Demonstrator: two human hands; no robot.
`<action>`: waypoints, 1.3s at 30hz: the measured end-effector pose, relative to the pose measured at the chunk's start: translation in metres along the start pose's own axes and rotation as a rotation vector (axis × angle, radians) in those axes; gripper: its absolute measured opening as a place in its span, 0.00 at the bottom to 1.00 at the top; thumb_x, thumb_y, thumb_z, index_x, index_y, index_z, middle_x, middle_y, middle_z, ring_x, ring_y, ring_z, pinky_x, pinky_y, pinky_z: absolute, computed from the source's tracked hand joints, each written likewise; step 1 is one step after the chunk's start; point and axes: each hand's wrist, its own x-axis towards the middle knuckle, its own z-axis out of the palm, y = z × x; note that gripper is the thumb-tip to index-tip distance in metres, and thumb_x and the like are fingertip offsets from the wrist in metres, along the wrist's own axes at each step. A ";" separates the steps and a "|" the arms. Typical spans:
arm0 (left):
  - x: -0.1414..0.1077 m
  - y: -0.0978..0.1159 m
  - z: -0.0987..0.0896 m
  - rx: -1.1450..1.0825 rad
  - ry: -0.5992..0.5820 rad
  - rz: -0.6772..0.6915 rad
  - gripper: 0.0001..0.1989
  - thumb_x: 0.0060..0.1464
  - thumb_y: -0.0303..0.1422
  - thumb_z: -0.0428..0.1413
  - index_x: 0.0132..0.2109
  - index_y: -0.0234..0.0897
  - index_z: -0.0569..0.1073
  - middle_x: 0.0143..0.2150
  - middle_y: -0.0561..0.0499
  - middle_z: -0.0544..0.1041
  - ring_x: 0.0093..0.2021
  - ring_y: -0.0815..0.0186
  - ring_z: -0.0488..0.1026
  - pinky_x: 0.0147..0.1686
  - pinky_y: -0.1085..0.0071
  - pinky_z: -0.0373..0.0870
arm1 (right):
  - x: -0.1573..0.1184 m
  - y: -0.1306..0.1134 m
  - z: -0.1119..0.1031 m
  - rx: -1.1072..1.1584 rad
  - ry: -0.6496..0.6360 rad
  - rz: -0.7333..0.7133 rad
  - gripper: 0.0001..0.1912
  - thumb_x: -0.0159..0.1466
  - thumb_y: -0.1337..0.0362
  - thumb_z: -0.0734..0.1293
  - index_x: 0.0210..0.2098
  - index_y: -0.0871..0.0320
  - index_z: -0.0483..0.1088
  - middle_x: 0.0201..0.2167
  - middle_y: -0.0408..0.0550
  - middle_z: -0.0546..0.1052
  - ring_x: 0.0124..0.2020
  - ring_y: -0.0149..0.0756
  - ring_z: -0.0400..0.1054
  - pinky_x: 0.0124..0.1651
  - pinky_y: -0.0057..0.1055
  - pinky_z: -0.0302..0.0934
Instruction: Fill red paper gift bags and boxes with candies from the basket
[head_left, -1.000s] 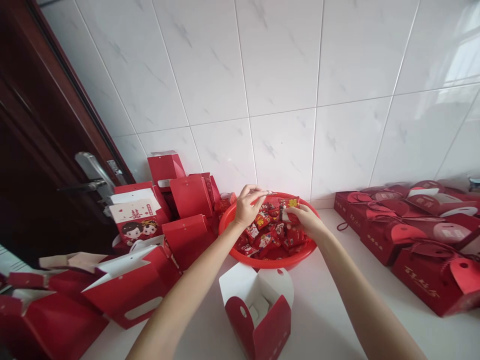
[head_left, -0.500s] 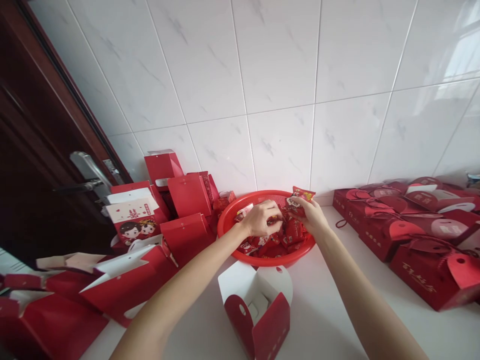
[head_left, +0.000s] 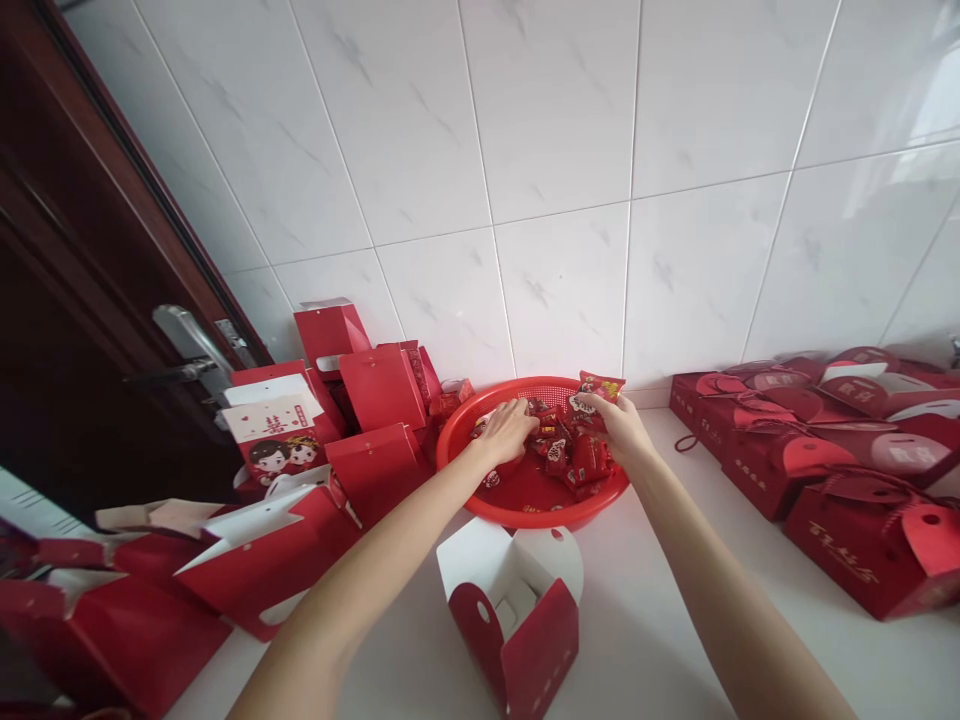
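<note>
A red plastic basket (head_left: 551,518) holds several small red snack packets (head_left: 556,455). My left hand (head_left: 508,432) is down inside its left half, fingers loosely stretched towards the packets; no packet shows in its grasp, though the fingertips are partly hidden. Over the basket's right rim, my right hand (head_left: 624,428) grips a red snack packet (head_left: 600,386) with yellow and white print, its top end sticking up past the thumb. Just in front of the basket stands an open red gift box (head_left: 541,640) with a white inside; its top flaps are spread apart.
Several red boxes (head_left: 379,470) with raised flaps crowd the left side, near a dark door (head_left: 90,250) with a metal handle. Closed red gift boxes (head_left: 862,540) with cords line the right. A white tiled wall (head_left: 562,280) rises behind the white tabletop (head_left: 645,620).
My left hand has shifted left and its fingers have straightened. Packets in the basket have moved, baring more of its bottom at the front. My right hand keeps its packet almost in place.
</note>
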 end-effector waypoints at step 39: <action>0.023 -0.004 0.000 0.016 -0.059 -0.273 0.17 0.51 0.16 0.54 0.44 0.34 0.81 0.49 0.36 0.78 0.56 0.47 0.73 0.53 0.56 0.69 | -0.001 -0.001 0.002 0.156 0.083 -0.032 0.11 0.47 0.65 0.74 0.27 0.56 0.69 0.26 0.41 0.77 0.29 0.34 0.73 0.30 0.28 0.68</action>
